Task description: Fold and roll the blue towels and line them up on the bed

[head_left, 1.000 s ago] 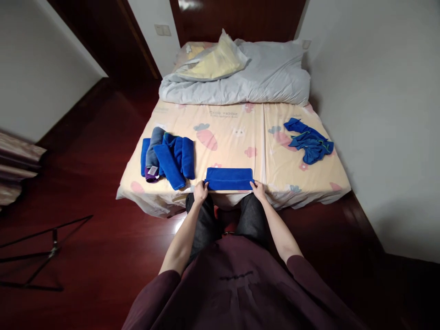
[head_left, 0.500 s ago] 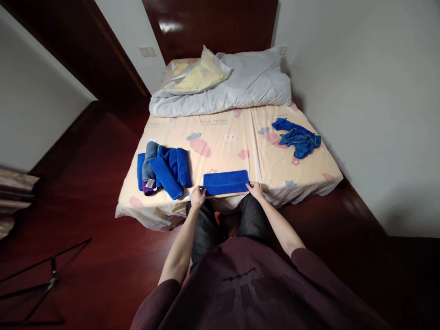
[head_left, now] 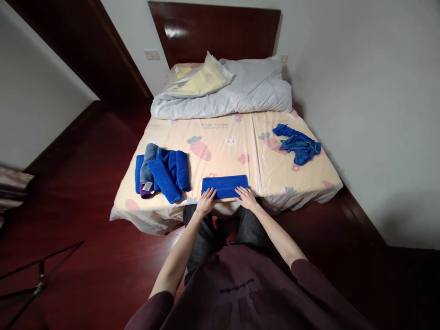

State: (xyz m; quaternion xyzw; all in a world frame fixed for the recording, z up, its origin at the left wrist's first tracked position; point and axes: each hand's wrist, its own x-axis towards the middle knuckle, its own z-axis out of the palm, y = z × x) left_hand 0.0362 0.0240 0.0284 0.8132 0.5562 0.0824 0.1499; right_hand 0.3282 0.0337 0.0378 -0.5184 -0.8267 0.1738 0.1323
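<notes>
A blue towel (head_left: 225,184), folded into a flat strip, lies at the near edge of the bed. My left hand (head_left: 206,200) rests on its near left corner with the fingers stretched out. On the near right part lies my right hand (head_left: 246,198), its fingers spread flat on the cloth. To the left is a group of rolled or folded blue towels (head_left: 165,179), with a grey-blue and purple roll (head_left: 148,167) bearing a white label among them. Farther right on the bed lies a crumpled blue cloth (head_left: 299,145) with green edging.
The bed (head_left: 220,142) has a cream sheet with carrot prints. A grey quilt (head_left: 257,87) and a pale yellow cloth (head_left: 208,78) are heaped by the dark wooden headboard (head_left: 223,34). A black metal stand (head_left: 40,275) is on the floor at lower left.
Both hands have gone from pinching the towel's side corners to lying flat on its near part, closer together. The view has tilted up slightly.
</notes>
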